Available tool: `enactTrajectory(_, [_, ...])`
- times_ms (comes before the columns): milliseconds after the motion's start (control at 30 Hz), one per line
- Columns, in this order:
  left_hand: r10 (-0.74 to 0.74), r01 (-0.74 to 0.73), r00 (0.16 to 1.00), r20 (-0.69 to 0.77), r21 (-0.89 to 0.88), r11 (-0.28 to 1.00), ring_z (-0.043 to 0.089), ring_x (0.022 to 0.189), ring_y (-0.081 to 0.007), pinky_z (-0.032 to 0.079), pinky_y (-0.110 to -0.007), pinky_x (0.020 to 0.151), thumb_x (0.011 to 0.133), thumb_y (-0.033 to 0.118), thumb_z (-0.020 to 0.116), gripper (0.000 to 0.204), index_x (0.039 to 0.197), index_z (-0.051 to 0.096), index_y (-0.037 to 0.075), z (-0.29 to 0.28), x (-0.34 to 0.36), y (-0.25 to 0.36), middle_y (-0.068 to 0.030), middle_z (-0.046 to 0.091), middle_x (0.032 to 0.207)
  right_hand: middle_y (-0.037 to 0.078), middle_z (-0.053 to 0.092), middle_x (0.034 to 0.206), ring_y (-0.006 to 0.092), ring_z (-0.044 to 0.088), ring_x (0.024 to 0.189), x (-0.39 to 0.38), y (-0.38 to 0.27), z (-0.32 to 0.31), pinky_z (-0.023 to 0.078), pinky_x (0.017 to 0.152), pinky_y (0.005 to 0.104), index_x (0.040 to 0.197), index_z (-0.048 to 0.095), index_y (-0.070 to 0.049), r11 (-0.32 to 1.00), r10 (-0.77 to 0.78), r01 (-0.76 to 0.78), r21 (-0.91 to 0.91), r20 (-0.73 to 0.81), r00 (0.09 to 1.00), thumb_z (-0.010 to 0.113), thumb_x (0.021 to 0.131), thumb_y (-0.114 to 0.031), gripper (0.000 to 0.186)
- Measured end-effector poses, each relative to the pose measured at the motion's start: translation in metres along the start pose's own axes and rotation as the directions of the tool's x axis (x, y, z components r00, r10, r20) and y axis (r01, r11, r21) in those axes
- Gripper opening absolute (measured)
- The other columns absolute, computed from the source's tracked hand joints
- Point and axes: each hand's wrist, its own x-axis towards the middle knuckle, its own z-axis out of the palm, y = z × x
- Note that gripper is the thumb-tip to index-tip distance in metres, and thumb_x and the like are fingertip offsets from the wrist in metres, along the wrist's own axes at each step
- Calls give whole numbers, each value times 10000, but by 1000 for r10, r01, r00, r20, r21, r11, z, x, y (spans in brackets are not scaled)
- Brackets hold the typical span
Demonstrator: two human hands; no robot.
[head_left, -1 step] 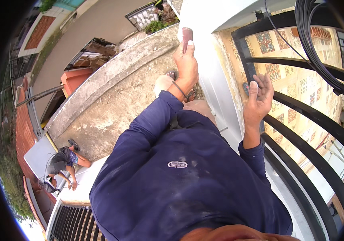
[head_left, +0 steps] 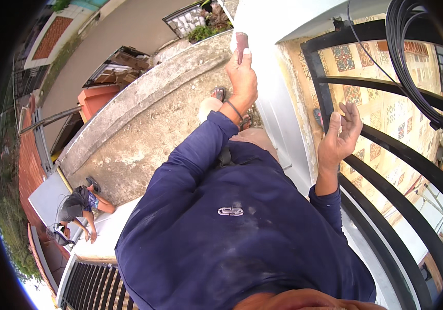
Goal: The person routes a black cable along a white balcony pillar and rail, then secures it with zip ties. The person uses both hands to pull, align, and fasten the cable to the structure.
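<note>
My left hand is wrapped around a reddish-brown folded piece of what looks like sandpaper, thumb along it. It is in front of the white wall; whether it touches the surface I cannot tell. My right hand holds nothing, its palm turned up and fingers loosely bent and apart. Just beyond that hand run the black bars of a railing; contact between them cannot be made out.
A coil of black cable hangs on the railing at upper right. Patterned tiles show behind the bars. Under my feet is a rough concrete ledge with a raised curb. At lower left another person crouches, hands on a white surface.
My right hand has shifted a little to the right and down, its fingers slightly more bent. My left hand, still around the sandpaper, has moved very slightly.
</note>
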Motion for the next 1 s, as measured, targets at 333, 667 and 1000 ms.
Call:
enactTrajectory(333, [114, -124, 989, 90, 106, 987, 431, 1468, -220, 326, -342, 1222, 1188, 417, 376, 654, 1630, 371, -66, 113, 85, -98, -186, 471, 1616, 248, 535, 1452, 375, 617, 1336, 38, -39, 17, 598, 1042, 428, 1485, 436, 112, 939, -259, 268, -217, 69, 963, 640, 1084, -136, 514])
enactTrajectory(667, [-28, -17, 972, 234, 189, 982, 62, 1669, -349, 97, -404, 1348, 1178, 466, 329, 750, 1689, 167, -59, 104, 116, -38, -261, 138, 1779, 226, 704, 1246, 330, 714, 1087, 45, -24, 85, 581, 940, 409, 1355, 623, 52, 944, 125, 14, -330, 395, 910, 741, 980, -34, 402])
enactTrajectory(1000, [-72, -46, 949, 306, 362, 931, 144, 1647, -397, 174, -396, 1330, 1179, 444, 334, 743, 1654, 209, -113, 94, 119, -26, -322, 192, 1740, 193, 742, 1147, 272, 761, 1005, 57, -12, 86, 599, 900, 366, 1316, 656, 46, 912, 268, -80, -403, 436, 859, 679, 1042, -48, 291])
